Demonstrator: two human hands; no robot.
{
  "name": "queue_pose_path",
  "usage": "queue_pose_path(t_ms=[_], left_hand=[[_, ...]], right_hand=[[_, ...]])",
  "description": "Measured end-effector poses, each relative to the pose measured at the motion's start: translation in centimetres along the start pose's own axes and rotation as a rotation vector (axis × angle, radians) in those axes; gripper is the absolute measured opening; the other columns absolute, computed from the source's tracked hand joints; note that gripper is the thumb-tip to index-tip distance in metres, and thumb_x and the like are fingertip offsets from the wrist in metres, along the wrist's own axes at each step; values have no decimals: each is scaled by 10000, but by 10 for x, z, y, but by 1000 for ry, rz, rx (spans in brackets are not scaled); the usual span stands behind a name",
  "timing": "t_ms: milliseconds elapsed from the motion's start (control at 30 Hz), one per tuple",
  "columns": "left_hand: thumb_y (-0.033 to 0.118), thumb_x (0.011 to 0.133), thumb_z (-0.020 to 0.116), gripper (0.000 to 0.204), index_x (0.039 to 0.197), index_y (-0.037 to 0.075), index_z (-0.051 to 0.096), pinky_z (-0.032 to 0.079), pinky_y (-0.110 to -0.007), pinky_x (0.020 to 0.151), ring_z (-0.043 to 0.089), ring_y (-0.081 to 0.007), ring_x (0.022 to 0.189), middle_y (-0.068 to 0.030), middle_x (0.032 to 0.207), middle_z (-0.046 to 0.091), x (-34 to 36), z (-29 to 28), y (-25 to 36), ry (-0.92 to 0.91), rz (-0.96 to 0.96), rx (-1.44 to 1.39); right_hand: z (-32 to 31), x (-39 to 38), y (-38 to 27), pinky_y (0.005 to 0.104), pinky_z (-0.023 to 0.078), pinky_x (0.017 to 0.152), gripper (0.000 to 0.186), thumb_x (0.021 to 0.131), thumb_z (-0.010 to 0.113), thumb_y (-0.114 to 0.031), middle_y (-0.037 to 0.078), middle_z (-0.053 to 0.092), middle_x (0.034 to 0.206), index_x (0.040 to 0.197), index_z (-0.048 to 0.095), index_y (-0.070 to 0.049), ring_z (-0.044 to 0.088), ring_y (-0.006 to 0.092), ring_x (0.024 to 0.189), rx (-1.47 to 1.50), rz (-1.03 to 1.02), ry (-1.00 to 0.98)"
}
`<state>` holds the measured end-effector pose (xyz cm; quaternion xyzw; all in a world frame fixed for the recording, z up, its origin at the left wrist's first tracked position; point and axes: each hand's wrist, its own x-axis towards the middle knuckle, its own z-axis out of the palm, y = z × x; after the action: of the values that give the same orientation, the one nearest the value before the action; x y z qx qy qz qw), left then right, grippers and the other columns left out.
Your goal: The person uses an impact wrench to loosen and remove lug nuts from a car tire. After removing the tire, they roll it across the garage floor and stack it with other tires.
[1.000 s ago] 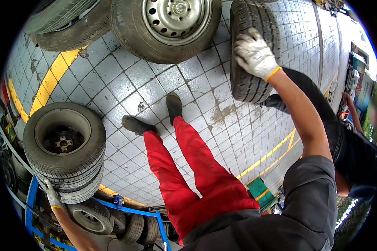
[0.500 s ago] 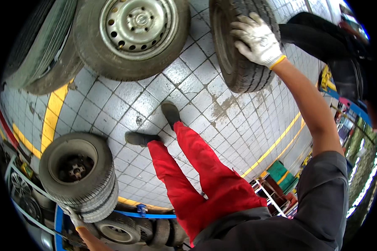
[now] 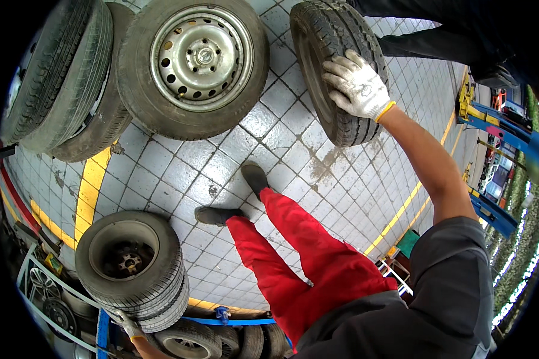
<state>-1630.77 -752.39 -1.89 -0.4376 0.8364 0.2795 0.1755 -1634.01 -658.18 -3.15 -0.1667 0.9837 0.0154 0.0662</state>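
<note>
My right hand (image 3: 358, 85), in a white knit glove with a yellow cuff, grips the shoulder of an upright tire (image 3: 347, 36). Its fingers curve over the tread edge onto the sidewall. Low on the left, my gloved left hand (image 3: 127, 326) is against the outer side of a stack of tires (image 3: 176, 293); its fingers are small and partly hidden. A dusty wheel opening with a hub-like centre shows in the stack's top tire (image 3: 90, 257). Between the upright tires stands a wheel with a silver steel rim (image 3: 236, 57), its face toward me.
Several upright tires (image 3: 81, 90) lean together at the far left. Behind the stack, more tires (image 3: 251, 344) sit by a blue rail (image 3: 233, 322), beside a metal rack (image 3: 54, 275). Another person's dark-clothed leg (image 3: 425, 45) is beyond my right hand. Yellow lines (image 3: 93, 179) cross the tiled floor.
The view has shifted, so the floor, stack and steel-rim wheel appear lower. My right hand stays on the upright tire, and my left hand stays by the stack.
</note>
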Motion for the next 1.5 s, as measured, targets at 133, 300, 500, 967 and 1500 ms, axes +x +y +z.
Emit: queue_pose_path(t_ms=[133, 300, 500, 967, 1500], left_hand=[[735, 900, 444, 930, 1586, 190, 132, 284, -452, 1157, 333, -305, 1417, -107, 1596, 275, 11, -27, -22, 48, -152, 34], [838, 821, 425, 1081, 1577, 112, 159, 265, -441, 1170, 307, -315, 1434, -148, 1594, 260, 12, -37, -22, 23, -292, 71], [816, 852, 398, 1035, 1574, 106, 179, 273, -434, 1166, 323, -317, 1430, -128, 1588, 291, -17, 24, 18, 63, -354, -28], [803, 859, 407, 1017, 1571, 110, 191, 300, -436, 1147, 348, -316, 1411, -127, 1579, 307, -12, 111, 42, 44, -294, 48], [788, 866, 417, 995, 1568, 115, 205, 330, -438, 1126, 377, -315, 1389, -127, 1568, 324, -3, 147, 60, 93, -274, 76]], right_hand=[[0, -6, -3, 462, 358, 1098, 385, 738, 702, -219, 92, 596, 1258, 1085, 671, -56, 544, 260, 1201, 25, -6, 6], [4, -22, 5, 472, 377, 1071, 359, 715, 707, -204, 98, 598, 1233, 1046, 674, -69, 560, 266, 1172, 65, -15, 54], [3, -47, 15, 478, 378, 1068, 348, 710, 710, -215, 91, 610, 1202, 1027, 676, -76, 562, 272, 1157, 28, -3, 87], [12, -76, 24, 483, 374, 1076, 444, 684, 731, -234, 83, 607, 1219, 1100, 662, -94, 560, 264, 1158, 41, -9, 81], [23, -116, 15, 611, 394, 991, 604, 509, 746, -328, 103, 661, 1157, 1067, 695, -101, 598, 323, 1074, 0, 38, 48]])
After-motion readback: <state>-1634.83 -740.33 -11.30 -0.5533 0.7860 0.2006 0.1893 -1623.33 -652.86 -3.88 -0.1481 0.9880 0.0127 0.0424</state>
